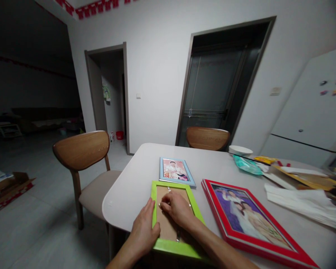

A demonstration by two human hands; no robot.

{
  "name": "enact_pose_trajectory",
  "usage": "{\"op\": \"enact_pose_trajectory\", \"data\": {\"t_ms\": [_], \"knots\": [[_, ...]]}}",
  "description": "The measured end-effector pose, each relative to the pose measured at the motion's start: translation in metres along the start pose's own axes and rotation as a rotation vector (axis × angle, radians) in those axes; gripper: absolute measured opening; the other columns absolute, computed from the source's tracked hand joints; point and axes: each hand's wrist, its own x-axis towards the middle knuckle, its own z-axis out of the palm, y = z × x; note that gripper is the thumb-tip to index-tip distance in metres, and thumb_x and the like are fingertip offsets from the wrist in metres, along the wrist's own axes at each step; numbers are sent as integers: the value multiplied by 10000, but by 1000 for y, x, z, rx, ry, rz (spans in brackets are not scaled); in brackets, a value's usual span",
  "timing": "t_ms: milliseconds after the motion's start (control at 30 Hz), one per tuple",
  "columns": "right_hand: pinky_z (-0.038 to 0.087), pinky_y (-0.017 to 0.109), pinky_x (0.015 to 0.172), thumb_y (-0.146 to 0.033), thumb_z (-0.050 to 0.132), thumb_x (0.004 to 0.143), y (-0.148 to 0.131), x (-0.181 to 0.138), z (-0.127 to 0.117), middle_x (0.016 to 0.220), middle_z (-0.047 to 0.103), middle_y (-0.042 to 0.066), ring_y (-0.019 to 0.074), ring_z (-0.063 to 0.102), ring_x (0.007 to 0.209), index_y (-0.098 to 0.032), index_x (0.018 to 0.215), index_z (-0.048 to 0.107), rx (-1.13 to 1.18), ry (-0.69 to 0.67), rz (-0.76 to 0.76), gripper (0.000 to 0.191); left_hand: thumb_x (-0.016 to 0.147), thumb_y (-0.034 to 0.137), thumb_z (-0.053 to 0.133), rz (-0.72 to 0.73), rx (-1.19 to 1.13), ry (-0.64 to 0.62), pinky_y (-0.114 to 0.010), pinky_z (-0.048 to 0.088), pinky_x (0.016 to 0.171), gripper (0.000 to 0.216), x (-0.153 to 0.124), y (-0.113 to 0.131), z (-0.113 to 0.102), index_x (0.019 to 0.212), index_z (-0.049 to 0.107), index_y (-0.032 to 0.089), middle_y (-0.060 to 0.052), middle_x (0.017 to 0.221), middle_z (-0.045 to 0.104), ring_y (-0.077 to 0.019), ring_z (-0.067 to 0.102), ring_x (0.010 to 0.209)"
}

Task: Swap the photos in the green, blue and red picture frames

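Note:
A lime-green picture frame [179, 247] lies face down at the near edge of the table, its brown backing board [167, 226] showing. My left hand [145, 228] grips the frame's left side, thumb over the rim. Reaching across the board, my right hand [179, 210] has its fingers pinched at a small metal clip [159, 205] on the left inner edge. Other clips sit along the top, right and bottom edges. Just beyond lies a light-blue framed photo [175, 170], face up. To the right are red picture frames [222, 224], apparently stacked, with a couple's photo on top.
The white table [123, 198] also bears a white bowl [240, 150], a teal plastic packet [248, 165], white paper [305, 203] and brown envelopes. Wooden chairs stand at the left [85, 151] and far side [208, 138]. A cardboard box [12, 190] lies on the floor.

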Motion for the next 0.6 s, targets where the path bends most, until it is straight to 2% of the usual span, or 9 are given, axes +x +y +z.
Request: {"op": "enact_pose_trajectory", "data": {"t_ms": [133,233,367,600], "knots": [[319,232,682,-247,375,790,25,18,0,795,616,82,149,525,768,-138,767,643,-35,48,97,291,627,146,444,22,19,-19,-309,211,1022,643,2,0,3,1254,324,70,-105,1332,306,-206,289,1211],[314,236,725,-226,391,777,37,27,5,820,609,89,159,512,814,-138,777,654,-57,62,146,277,625,145,449,19,0,-14,-305,208,1022,635,4,0,6,1248,339,88,-93,1329,316,-200,289,1211],[316,238,750,-246,405,777,39,29,9,865,600,74,164,499,849,-170,850,655,-63,65,149,271,620,147,458,10,-16,-3,-301,208,1021,633,5,2,7,1243,352,109,-77,1327,322,-199,294,1209],[337,245,763,-210,400,775,34,27,6,887,599,69,163,501,864,-196,854,665,-32,45,91,277,631,135,432,8,62,-26,-292,217,1015,625,4,12,2,1243,338,44,-115,1320,326,-209,307,1201]]}}
